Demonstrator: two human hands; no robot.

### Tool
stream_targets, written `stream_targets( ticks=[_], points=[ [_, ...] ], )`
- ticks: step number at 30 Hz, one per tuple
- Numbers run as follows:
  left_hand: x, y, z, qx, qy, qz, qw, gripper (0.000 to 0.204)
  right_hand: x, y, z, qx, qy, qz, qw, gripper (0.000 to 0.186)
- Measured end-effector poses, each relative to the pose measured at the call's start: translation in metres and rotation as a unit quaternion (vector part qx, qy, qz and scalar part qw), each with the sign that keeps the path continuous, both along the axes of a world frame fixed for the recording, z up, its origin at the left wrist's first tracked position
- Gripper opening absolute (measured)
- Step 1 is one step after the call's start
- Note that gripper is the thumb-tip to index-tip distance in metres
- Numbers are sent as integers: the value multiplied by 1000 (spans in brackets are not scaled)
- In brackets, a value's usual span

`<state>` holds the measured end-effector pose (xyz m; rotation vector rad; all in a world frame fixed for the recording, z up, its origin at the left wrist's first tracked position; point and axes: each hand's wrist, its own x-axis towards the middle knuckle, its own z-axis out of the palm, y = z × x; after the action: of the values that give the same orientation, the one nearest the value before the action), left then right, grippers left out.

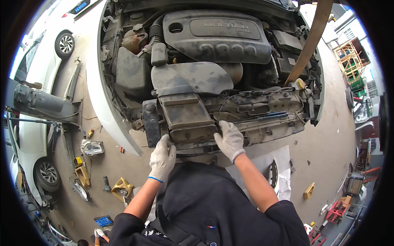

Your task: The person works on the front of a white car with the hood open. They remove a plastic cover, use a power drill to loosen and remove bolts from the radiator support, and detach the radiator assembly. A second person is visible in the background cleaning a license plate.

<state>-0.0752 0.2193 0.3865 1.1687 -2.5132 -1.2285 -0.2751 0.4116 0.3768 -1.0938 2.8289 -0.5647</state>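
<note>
At the frame's centre, the gloved left hand (162,160) and right hand (230,141) flank the front end of a dusty intake duct (186,112), equally near; whether they grip cannot be told. Its long axis runs upward to a wide cover (186,77). Alongside: a narrow black box (152,127), left; the front crossmember (283,101), right; beyond, the engine cover (221,51).

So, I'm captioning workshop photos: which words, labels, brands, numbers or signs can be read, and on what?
Engine cover: a raised word with a shorter marking beneath; legible, but not copied here.
Blue plate on the floor, lower left: pale characters, partly legible, not copied.
Second blue plate, upper left edge: too small to read reliably.
Any other markings: too small or blurred.
</note>
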Motion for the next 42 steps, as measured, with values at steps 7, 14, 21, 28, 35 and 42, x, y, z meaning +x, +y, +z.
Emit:
stream_targets(
  ticks=[7, 14, 21, 28, 35, 42],
  points=[
    [-63, -26, 10, -140, -152, -27, 978, 40, -25, -55, -1, 209, -97, -22, 973, 34],
    [-70, -40, 3, -133, -174, -58, 974, 41, -34, -58, -8, 140, -76, 50, 986, 26],
    [-71, -41, 3, -139, -183, -64, 971, 41, -39, -59, -13, 175, -99, 63, 978, 27],
    [-74, -45, 0, -140, -147, -60, 977, 38, -40, -58, -11, 145, -100, 80, 981, 28],
    [-78, -38, 6, -162, -142, -62, 975, 36, -61, -56, -16, 161, -109, 147, 970, 33],
    [-78, -45, 4, -161, -129, -56, 977, 36, -42, -64, 3, 161, -128, 82, 975, 27]
  ],
)
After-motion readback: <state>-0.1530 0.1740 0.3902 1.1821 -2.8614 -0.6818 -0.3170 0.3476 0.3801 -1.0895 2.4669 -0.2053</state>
